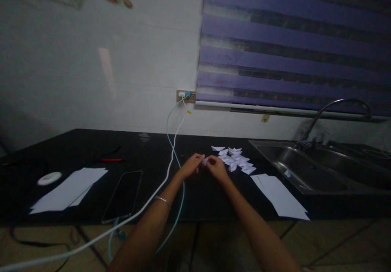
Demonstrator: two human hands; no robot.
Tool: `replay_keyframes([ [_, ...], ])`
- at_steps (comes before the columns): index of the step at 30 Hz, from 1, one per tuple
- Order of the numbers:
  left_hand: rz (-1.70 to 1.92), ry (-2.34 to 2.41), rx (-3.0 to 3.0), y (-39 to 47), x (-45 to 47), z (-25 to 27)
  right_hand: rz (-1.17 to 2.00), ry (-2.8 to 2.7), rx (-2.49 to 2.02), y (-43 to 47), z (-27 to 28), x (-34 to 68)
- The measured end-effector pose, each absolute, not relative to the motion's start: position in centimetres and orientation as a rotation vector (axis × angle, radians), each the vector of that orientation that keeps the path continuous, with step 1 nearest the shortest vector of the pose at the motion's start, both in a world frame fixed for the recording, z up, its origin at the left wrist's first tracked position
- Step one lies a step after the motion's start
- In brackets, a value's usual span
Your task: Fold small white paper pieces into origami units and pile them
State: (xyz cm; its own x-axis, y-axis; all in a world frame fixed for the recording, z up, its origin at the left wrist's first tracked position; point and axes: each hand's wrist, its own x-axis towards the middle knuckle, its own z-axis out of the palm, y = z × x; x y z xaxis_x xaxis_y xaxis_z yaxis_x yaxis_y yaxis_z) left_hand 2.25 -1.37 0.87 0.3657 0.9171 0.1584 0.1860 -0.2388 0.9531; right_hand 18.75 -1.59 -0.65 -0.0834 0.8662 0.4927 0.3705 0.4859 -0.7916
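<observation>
Between my two hands is a small piece of folded white paper [205, 162], partly hidden by the fingers. My left hand [192, 165] pinches it from the left, and a bracelet [161, 199] circles that wrist. From the right, my right hand [216, 166] has its fingers closed on the same paper. Just beyond and to the right of my right hand lies a group of folded white paper boats [235, 158], several of them close together on the black counter [210, 206].
White paper sheets lie at left [69, 190] and right [281, 196]. A phone [124, 194], a red pen [112, 160] and a round white object [49, 178] rest on the left. White [166, 174] and teal [183, 198] cables run from the outlet [186, 96] past my left arm. A sink [287, 162] is at right.
</observation>
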Motion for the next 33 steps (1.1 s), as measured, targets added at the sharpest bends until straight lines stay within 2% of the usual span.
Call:
replay_keyframes([
  [4,0.875,1.005,1.736,-0.8,2.7,0.6,0.668,-1.584,-1.008,-1.9,-0.2,19.0],
  [18,0.799,0.887,1.802,-1.1,2.4,1.0,0.611,-1.616,-0.985,-3.1,0.7,18.5],
  [33,0.843,0.884,1.837,-1.5,1.5,0.9,1.021,-1.405,-1.013,-2.1,0.2,19.1],
])
